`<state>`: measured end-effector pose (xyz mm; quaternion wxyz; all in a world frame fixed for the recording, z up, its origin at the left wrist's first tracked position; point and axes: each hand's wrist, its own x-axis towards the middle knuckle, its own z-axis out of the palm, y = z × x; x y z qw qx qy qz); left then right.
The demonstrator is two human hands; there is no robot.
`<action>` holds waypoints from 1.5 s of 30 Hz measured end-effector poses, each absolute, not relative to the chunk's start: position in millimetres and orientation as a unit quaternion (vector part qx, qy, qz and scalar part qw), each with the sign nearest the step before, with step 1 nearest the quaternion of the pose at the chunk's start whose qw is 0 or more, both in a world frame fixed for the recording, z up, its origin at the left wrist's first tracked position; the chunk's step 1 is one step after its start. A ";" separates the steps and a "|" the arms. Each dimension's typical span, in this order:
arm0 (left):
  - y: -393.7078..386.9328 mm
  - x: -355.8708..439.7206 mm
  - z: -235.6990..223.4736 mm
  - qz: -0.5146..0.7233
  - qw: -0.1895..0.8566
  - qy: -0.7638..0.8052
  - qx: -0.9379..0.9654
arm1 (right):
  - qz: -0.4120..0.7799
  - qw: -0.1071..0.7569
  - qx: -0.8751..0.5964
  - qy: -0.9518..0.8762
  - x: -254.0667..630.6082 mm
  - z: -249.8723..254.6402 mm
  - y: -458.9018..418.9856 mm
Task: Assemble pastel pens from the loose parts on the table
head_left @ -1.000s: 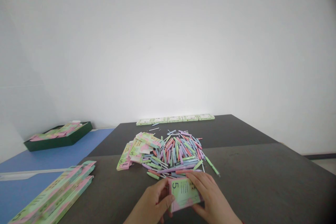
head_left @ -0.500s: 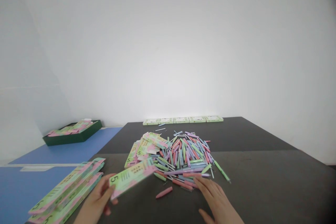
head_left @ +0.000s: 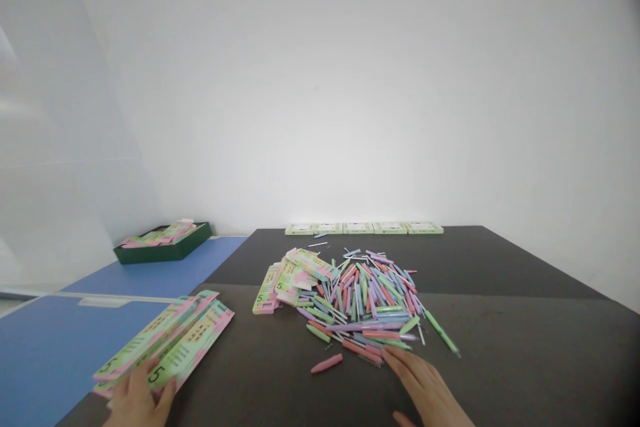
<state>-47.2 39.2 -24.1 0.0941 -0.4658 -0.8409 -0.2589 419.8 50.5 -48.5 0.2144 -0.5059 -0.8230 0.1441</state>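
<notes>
pens (head_left: 442, 332) — smooth coloured plastic

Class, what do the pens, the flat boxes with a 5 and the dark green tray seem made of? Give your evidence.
Pens: probably plastic, smooth; some parts look see-through.
Boxes: likely thin printed card, with crisp folded edges.
Tray: perhaps card or plastic, matt; its plain, straight walls leave that open.

- Dark table (head_left: 500, 360): pens (head_left: 370, 290) are heaped beyond the right hand (head_left: 425, 387).
- Long cartons (head_left: 193, 347) are stacked under the left hand (head_left: 139, 397), loose cartons (head_left: 266, 293) piled beyond it.
- Pale boxes (head_left: 357, 229) are lined farthest away.
- Blue table (head_left: 200, 273): a tray (head_left: 150, 255) is set beyond the left hand.
</notes>
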 end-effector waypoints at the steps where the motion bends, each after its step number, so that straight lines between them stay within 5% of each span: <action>1: 38.6 -46.1 -22.7 -0.204 0.112 -0.842 -0.486 | 0.145 0.218 -0.503 -0.823 419.9 -49.6 51.0; 8: 59.3 -11.5 17.7 0.010 0.192 -0.809 -0.556 | 0.153 0.204 -0.497 -0.829 415.2 -43.2 52.1; 20: 188.8 66.5 -30.5 -0.120 0.068 -0.735 -0.664 | 0.158 0.213 -0.501 -0.824 416.8 -46.2 57.1; 33: 159.9 54.3 -6.5 -0.160 0.108 -0.753 -0.630 | 0.174 0.244 -0.467 -0.832 418.1 -50.4 60.2; 37: 111.0 81.8 18.4 -0.301 0.120 -0.662 -0.675 | 0.244 0.295 -0.448 -0.808 411.3 -49.1 55.7; 45: 63.0 206.1 -25.0 -0.483 -0.107 -0.386 -0.779 | 0.530 0.492 -0.325 -0.609 374.3 -30.4 59.6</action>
